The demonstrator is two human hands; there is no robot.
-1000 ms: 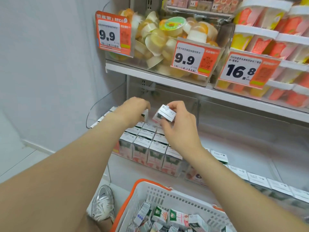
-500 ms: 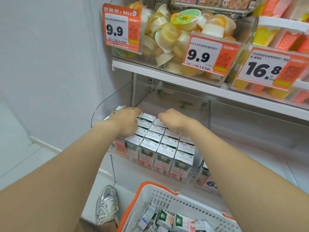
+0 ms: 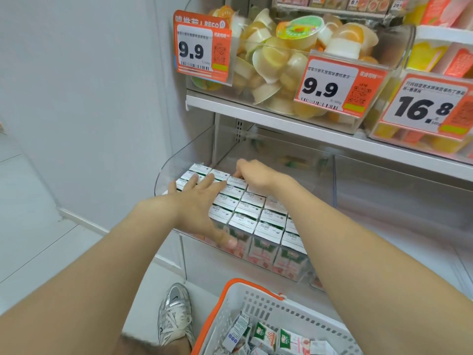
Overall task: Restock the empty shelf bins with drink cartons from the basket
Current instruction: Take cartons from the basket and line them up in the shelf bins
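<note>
Many small drink cartons (image 3: 250, 216) stood in neat rows inside the clear bin (image 3: 176, 162) in the middle of the frame. They were packed side by side and touching, so none could tip over.

The left hand (image 3: 197, 201) lay flat on the carton tops at the left side of the bin. Its fingers (image 3: 210, 179) were straight and spread wide, and its thumb hung down over the front row. It looked like it was pressing the rows down and holding them square.

The right hand (image 3: 256, 172) reached to the back row. Its fingers bent down over the far cartons. The tips were hidden, so I could not tell if they pinched a carton or only pushed it.

The cartons were little paper boxes with flat white tops, sharp corners and pink and green fronts. The bin was smooth, see-through plastic with a curved side wall.

More loose cartons (image 3: 266, 334) lay in a jumble in the basket (image 3: 256, 298) at the bottom of the frame. It was white plastic full of holes, with an orange rim. It sat just below the bin, likely so the next carton was easy to grab.

Shiny jelly cups (image 3: 268, 60) filled a bin on the white shelf (image 3: 256, 114) above.
</note>
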